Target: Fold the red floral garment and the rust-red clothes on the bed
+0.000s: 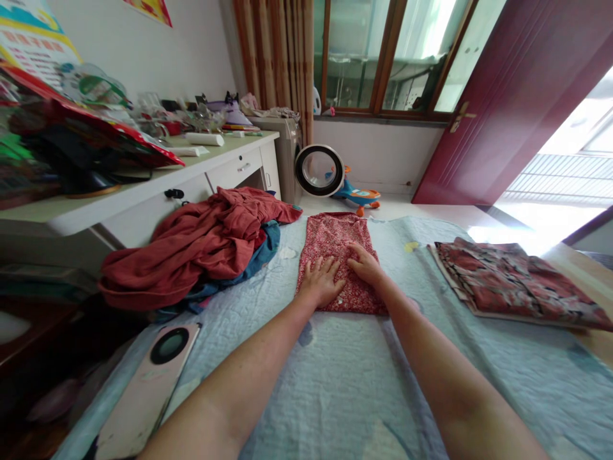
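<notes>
A pale blue quilt covers the bed in the foreground. To the left stands a white desk with drawers, its top crowded with clutter, against a white wall hung with posters. Striped brown curtains hang beside a wood-framed window. Below it sits a washer with its round door open, near a blue toy car on the light floor. A dark red door stands open at right, and bright daylight pours in.
</notes>
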The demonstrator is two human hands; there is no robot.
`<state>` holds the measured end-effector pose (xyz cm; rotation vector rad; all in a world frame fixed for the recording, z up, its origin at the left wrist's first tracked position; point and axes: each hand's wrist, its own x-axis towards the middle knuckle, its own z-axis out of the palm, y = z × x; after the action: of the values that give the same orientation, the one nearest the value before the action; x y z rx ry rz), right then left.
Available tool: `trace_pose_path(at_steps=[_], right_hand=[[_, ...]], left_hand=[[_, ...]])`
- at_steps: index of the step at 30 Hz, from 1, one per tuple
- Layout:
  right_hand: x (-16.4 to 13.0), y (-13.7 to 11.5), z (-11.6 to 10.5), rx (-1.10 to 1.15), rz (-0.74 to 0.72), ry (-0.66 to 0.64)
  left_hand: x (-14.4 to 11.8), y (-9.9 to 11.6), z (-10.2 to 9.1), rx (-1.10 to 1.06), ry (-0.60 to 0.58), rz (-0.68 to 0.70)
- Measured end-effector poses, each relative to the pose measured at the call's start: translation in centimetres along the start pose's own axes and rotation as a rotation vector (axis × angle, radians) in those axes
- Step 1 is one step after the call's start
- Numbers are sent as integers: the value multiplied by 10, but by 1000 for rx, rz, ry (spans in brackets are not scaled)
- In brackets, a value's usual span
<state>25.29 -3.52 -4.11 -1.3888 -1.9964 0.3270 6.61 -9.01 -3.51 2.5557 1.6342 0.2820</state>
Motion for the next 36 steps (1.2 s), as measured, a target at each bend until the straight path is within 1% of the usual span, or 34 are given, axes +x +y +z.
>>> trace_pose_path(at_steps=[2,4,6,9,11,14,17,20,22,24,26,27,29,32,34,36], right_hand=[[-8,0,-10,7,17,105],[-20,-3,-19,-68,53,136],[-34,-6,-25,-196,115,93],[-52,-11,-24,-360,217,-33],[-58,-13,-21,-416,253,-94],[-59,-15,-16,-454,274,-122],[-58,-15,-16,-450,287,-127],[-56,-11,-19,-387,277,-108],[-56,-8,-23,-313,259,-53],[-59,-6,-30,-247,246,35],[-64,-8,-38,-209,225,106],[-69,-10,-43,-199,201,113],[-81,-19,-53,-194,126,55],[-104,-38,-68,-249,29,-86],[-118,-49,-75,-312,10,-156],[-130,-55,-78,-365,9,-214]], left_hand=[[0,-1,1,-2,12,3],[-1,-1,2,0,33,9],[-1,-2,4,5,51,17],[-1,-1,4,17,65,20],[-1,-1,3,23,65,17],[-1,-1,2,23,50,18],[-2,-2,1,18,46,25],[-2,-4,1,20,69,38],[-2,-4,-1,26,104,52],[-3,-3,-7,28,160,78],[-5,-2,-17,13,226,106],[-8,-2,-23,-4,255,121],[-15,-4,-37,-55,278,158],[-35,-13,-54,-122,227,230],[-53,-21,-59,-126,175,267],[-70,-30,-59,-100,122,292]])
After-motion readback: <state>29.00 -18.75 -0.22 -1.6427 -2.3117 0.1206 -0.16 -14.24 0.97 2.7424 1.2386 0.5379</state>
